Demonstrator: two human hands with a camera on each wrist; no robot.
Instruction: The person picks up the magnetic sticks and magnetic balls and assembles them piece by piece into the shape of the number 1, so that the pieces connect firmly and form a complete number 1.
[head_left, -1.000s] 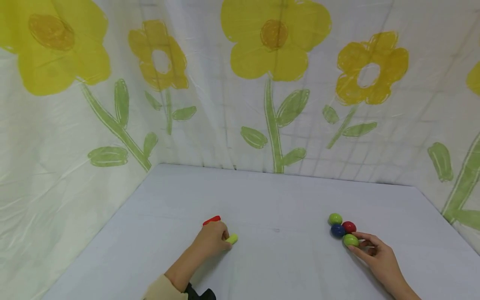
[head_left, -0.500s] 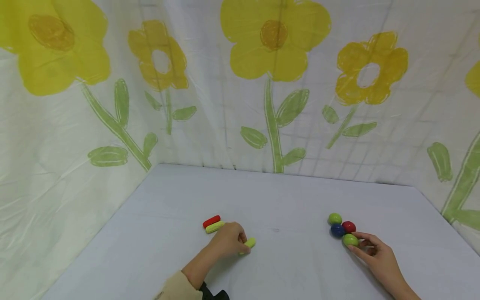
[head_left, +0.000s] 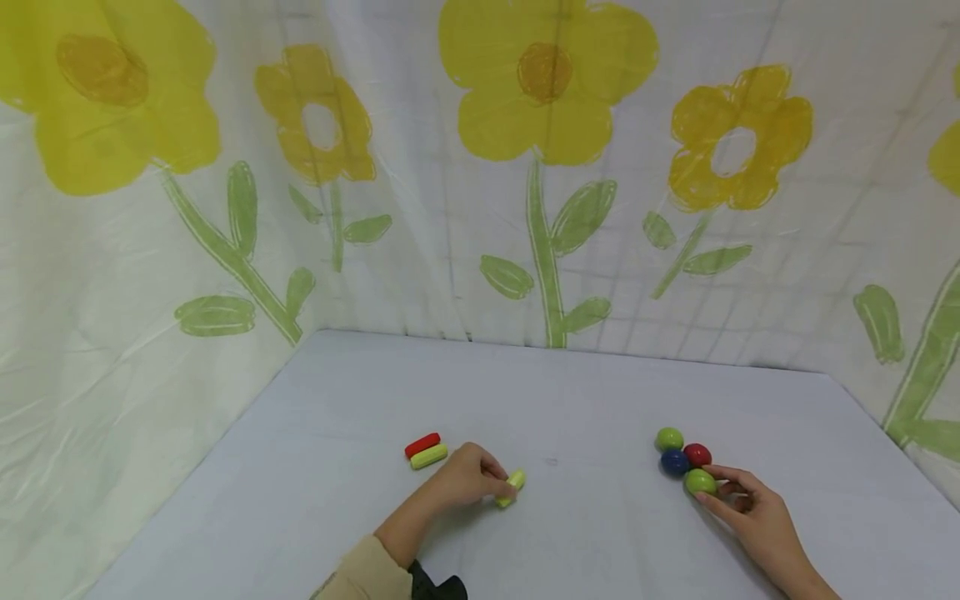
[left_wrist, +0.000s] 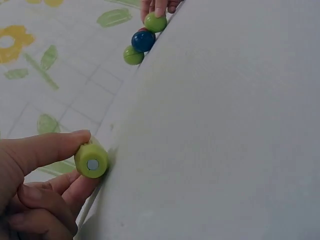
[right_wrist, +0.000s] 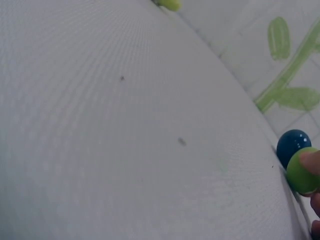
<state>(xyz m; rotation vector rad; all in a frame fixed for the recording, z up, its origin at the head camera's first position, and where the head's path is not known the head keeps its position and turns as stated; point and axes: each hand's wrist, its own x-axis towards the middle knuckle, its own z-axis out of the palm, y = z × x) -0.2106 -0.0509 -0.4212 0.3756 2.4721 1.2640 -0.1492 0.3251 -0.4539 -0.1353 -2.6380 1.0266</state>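
Yellow-green rod point(left_wrist: 91, 159) pinched by the left hand point(head_left: 472, 477), lower centre of the head view.
At lower right, the right hand point(head_left: 757, 510) holds the near green ball point(head_left: 701, 482) between thumb and fingers, beside the blue ball point(head_left: 674, 462). Step in hand seems to be positioning this rod; next move probably calls for steady alignment over the counter point(head_left: 600, 533), then gentle release.
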